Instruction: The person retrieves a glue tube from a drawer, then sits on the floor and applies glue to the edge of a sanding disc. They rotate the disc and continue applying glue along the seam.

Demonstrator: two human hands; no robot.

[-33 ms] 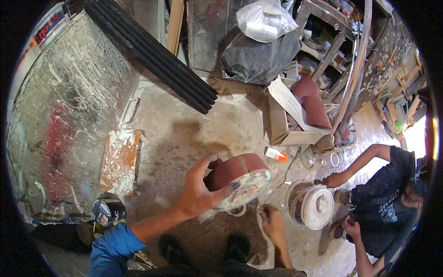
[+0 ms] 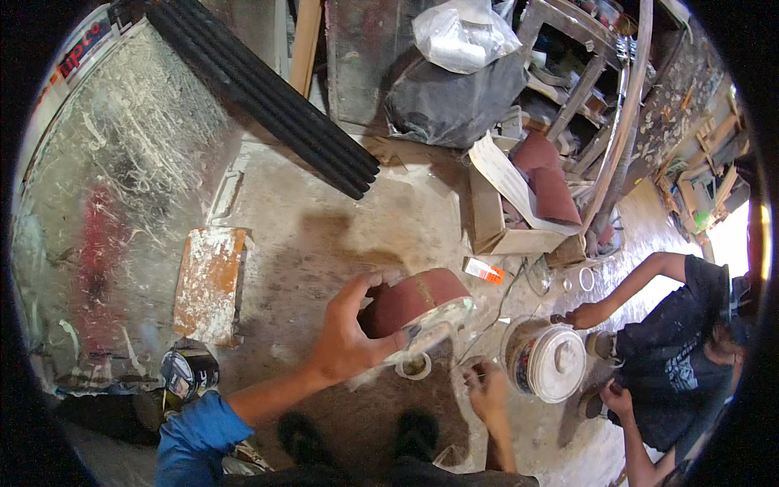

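Observation:
My left hand [image 2: 349, 337] grips a reddish-brown sandpaper roll [image 2: 418, 299] by its side, with the thumb along the lower edge. The roll is tilted, and its flat end is pale with greenish-white patches. Lower right of it, my right hand [image 2: 488, 394] hovers with loosely bent fingers a little apart; I see nothing in them. Partly below the roll, a small round white container [image 2: 414, 367] rests on the floor between the hands. A white lidded bucket [image 2: 558, 365] stands to the right of my right hand.
Another person [image 2: 673, 349] sits at the right, one hand by the bucket. A cardboard box [image 2: 527, 242] holds more reddish-brown sandpaper [image 2: 556, 191]. Black ribbed tubes [image 2: 284, 114] jut in from above. A paint-spattered board [image 2: 209, 284] and a dark can [image 2: 191, 372] stand left.
My right hand has shifted slightly right and its fingers have loosened. The roll has tipped, so less of its pale end shows and more of the small white container comes into sight.

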